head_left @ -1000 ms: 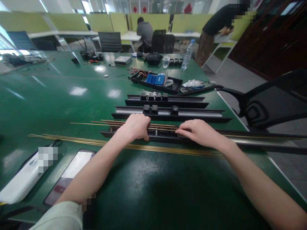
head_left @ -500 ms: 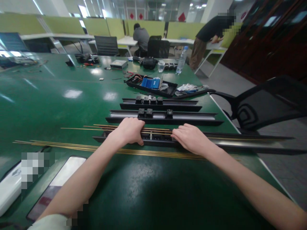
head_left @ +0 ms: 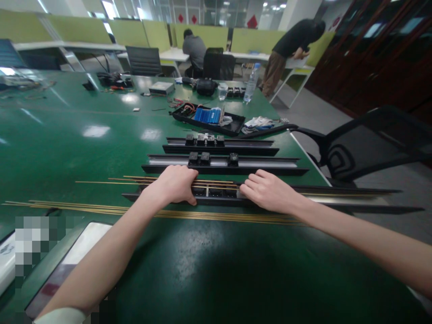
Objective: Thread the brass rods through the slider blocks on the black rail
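My left hand (head_left: 173, 184) is closed over the nearest long black channel (head_left: 162, 195), thumb on its near side and fingers across the top. Several thin brass rods (head_left: 216, 182) pass under that hand along the channel and stick out to the left. Small dark blocks (head_left: 216, 192) sit inside the channel between my hands. Farther right, my right hand (head_left: 263, 191) has its fingers curled together around a thin brass rod, which shows on its left side; the fingertips are partly hidden. A bundle of loose brass rods (head_left: 216, 216) lies on the table just in front of the channel.
Two more black channels (head_left: 270, 169) with blocks lie behind. Beyond them are a black tray (head_left: 232, 129), gloves (head_left: 259, 123), a cup (head_left: 222, 91) and a bottle (head_left: 250, 85). A phone (head_left: 81, 245) lies front left. A chair (head_left: 364, 144) stands right; two people are farther back.
The view has shifted slightly. My right hand has slid a little to the right along the channel, leaving a small gap from the rod ends. My left hand keeps its place.
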Available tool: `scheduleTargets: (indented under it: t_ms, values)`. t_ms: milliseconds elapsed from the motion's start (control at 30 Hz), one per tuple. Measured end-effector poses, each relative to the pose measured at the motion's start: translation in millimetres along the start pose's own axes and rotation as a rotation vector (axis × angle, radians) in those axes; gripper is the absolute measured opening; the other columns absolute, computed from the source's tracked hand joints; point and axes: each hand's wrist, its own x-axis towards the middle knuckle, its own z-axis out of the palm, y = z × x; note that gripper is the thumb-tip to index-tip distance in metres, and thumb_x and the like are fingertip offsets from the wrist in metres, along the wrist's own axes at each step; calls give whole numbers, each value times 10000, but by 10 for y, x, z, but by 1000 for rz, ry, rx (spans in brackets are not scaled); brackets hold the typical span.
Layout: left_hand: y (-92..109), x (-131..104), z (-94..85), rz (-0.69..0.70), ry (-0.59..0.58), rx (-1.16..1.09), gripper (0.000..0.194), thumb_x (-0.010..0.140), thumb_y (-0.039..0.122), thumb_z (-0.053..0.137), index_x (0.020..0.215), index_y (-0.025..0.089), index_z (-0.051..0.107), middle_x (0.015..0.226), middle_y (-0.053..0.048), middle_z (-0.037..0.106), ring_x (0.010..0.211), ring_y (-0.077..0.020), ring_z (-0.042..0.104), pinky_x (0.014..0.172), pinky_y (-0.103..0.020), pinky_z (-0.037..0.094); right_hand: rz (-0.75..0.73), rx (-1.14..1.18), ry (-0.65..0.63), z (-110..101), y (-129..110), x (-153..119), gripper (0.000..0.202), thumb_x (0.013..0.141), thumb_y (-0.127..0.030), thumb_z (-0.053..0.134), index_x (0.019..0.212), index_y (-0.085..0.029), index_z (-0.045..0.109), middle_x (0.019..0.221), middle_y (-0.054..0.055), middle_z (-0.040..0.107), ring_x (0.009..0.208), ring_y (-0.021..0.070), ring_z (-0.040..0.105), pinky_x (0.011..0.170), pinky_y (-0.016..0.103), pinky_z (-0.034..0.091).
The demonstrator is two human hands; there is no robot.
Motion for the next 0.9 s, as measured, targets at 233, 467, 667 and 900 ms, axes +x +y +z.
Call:
scheduleTargets:
  t_ms: [233,467,667,900]
  values:
    - [-2,-1,6,6,13,21,599,589,635,779,978,193,669,970,-121,749,911,-343,704,721,-378,507,-53,-58,76,-49,64,-57,292,1018,-127,425,829,-170,643,781,55,662,728,201,506,716,357,277]
    - [-2,-4,3,10,25,33,581,590,629,778,956,191,668,952,-118,751,892,-342,708,701,-374,500,-29,-134,160,-4,97,-234,298,1007,-189,520,726,-174,619,635,22,612,639,184,466,676,349,273]
    - [5,-7,-4,6,24,34,566,595,621,776,956,200,661,950,-107,752,891,-329,708,692,-363,491,-1,-144,104,-38,126,-376,312,1015,-212,519,726,-177,631,627,21,614,642,178,474,675,348,271]
    - [9,-8,-9,8,15,27,569,604,631,766,957,199,658,950,-105,750,899,-331,706,697,-367,490,8,-165,57,-16,161,-556,239,995,-168,538,788,-170,659,643,14,614,647,180,488,677,349,280]
